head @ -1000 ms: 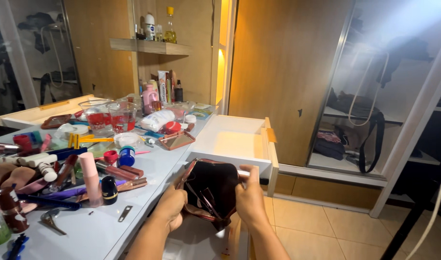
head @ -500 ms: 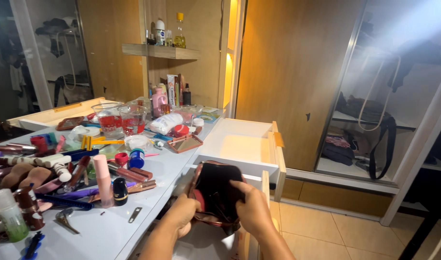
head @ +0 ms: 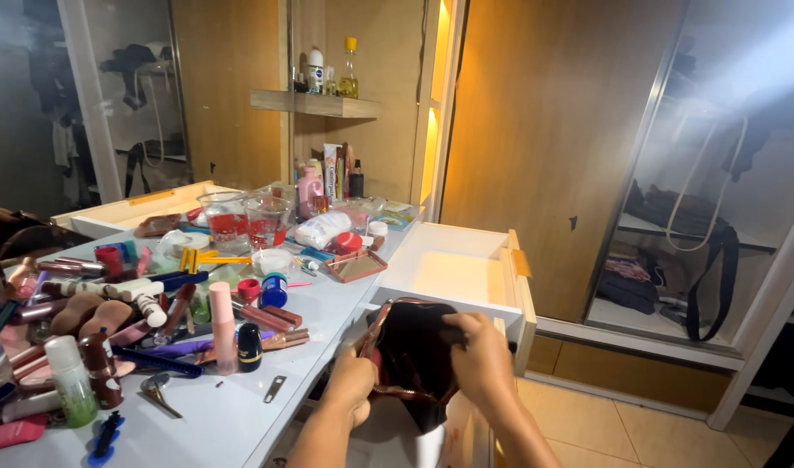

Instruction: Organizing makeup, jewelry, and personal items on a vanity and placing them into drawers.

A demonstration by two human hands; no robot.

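Note:
A dark pouch (head: 411,355) with a reddish-brown zip edge hangs open below the white table's (head: 223,425) front edge. My left hand (head: 352,387) grips its left rim. My right hand (head: 477,357) grips its right rim, and the two hold the mouth apart. What is inside the pouch is too dark to tell. Just beyond the pouch an open white drawer (head: 453,276) sticks out from the table.
Several cosmetics cover the table: a pink tube (head: 223,328), a small black bottle (head: 249,347), a green-capped bottle (head: 70,380), two clear cups (head: 245,221), a small mirror tray (head: 354,265). A wooden shelf (head: 314,104) carries bottles. A wardrobe with a hanging black bag (head: 707,286) stands right.
Both hands have pulled the pouch's mouth wider and shifted slightly right with it. The view has tilted a little upward.

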